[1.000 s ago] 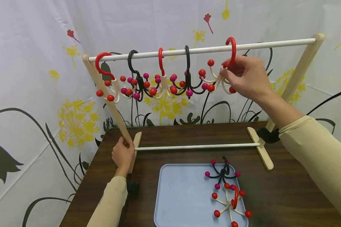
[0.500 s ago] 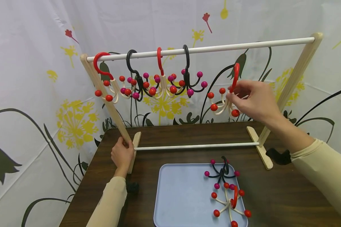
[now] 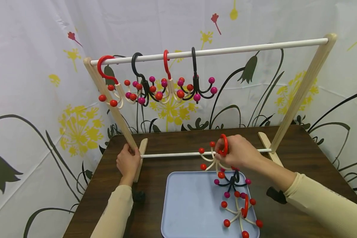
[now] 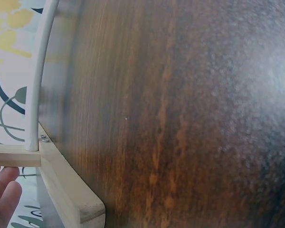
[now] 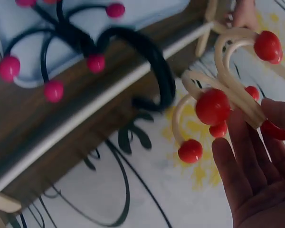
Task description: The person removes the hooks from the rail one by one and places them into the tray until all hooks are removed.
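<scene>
My right hand [image 3: 239,151] pinches a cream hanger [image 3: 215,161] with red balls near its red hook, just above the tray's back edge. In the right wrist view the fingers of that hand [image 5: 256,166] hold the same cream hanger [image 5: 244,102]. At the rack's left post [image 3: 120,120], my left hand [image 3: 128,162] grips the wood low down; the left wrist view shows only its fingertips [image 4: 4,192] by the post. Four hangers hang from the top bar [image 3: 226,51], red-hooked ones alternating with black ones. On the tray [image 3: 190,205] lie a black hanger [image 3: 233,180] and a cream one [image 3: 240,213].
The rack's lower bar [image 3: 172,154] runs behind the tray, between wooden feet [image 3: 142,145] on the dark table [image 3: 300,185]. A patterned curtain [image 3: 32,82] hangs behind. The cream hanger on the tray reaches over its right edge.
My right hand has brought the red-hooked cream hanger off the top bar, down and then left, to above the tray's back edge. My left hand stays on the post.
</scene>
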Available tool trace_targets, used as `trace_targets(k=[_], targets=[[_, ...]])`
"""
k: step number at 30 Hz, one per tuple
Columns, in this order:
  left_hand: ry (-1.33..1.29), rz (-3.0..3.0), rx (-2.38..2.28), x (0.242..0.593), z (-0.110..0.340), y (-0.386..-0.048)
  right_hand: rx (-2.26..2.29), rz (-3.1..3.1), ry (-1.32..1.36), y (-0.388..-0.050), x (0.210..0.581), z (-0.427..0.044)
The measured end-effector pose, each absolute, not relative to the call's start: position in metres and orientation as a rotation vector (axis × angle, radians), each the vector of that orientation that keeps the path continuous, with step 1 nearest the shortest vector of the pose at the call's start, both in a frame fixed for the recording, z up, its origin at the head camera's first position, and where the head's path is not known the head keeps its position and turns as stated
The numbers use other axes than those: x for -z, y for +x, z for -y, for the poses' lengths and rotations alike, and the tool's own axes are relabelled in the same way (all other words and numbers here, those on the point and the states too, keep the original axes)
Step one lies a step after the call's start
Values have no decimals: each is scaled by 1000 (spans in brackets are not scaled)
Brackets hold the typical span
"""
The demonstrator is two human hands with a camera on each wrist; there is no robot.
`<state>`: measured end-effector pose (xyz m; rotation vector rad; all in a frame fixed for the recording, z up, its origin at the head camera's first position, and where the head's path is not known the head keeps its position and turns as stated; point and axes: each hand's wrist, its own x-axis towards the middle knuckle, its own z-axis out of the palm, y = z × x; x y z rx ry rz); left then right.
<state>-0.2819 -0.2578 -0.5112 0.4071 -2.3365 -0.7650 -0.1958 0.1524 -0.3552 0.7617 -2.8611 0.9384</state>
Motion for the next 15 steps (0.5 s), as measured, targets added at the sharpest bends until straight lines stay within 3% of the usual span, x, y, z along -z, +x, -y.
trace_targets(k=[15], targets=[[409, 2335, 759, 512, 258, -284, -836, 2912, 1155, -202, 401, -133]])
